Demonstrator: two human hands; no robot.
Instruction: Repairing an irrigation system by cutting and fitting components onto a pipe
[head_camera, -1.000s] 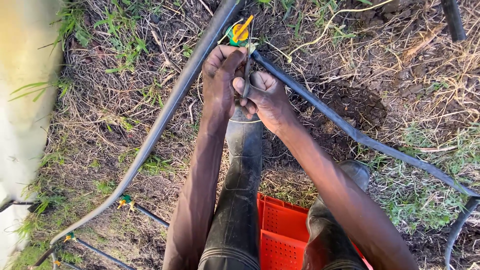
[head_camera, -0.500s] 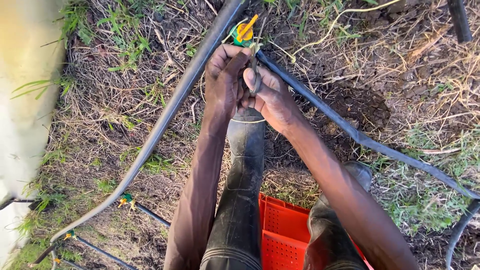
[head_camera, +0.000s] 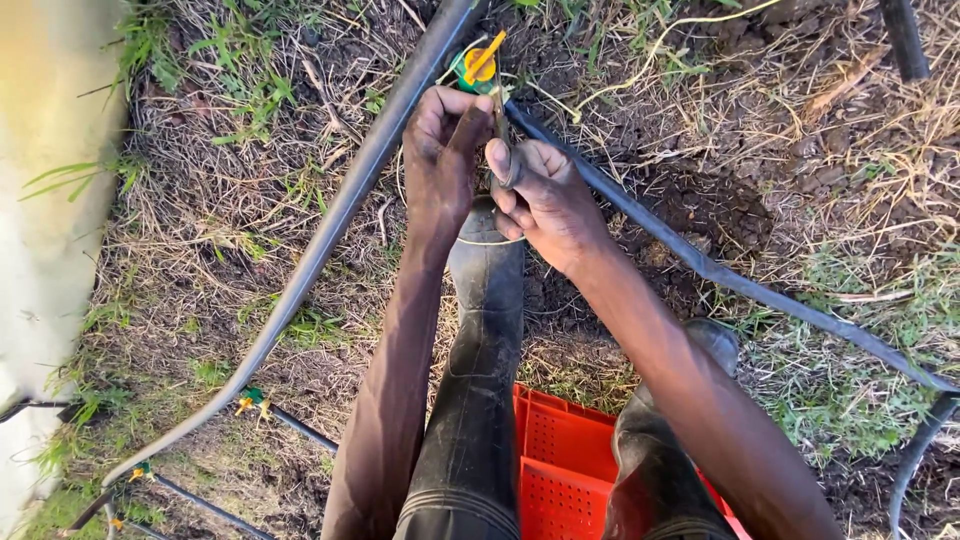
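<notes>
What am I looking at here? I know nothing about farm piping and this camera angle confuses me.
The one view comes from a camera on the person's head, looking down at their own arms and black rubber boots. Both bare hands meet over a small green valve with a yellow handle, fitted where a thick dark main pipe meets a thinner black flat hose. The left hand and right hand pinch a thin strand below the valve; what it is I cannot tell. A red perforated plastic crate sits between the legs on grassy ground.
</notes>
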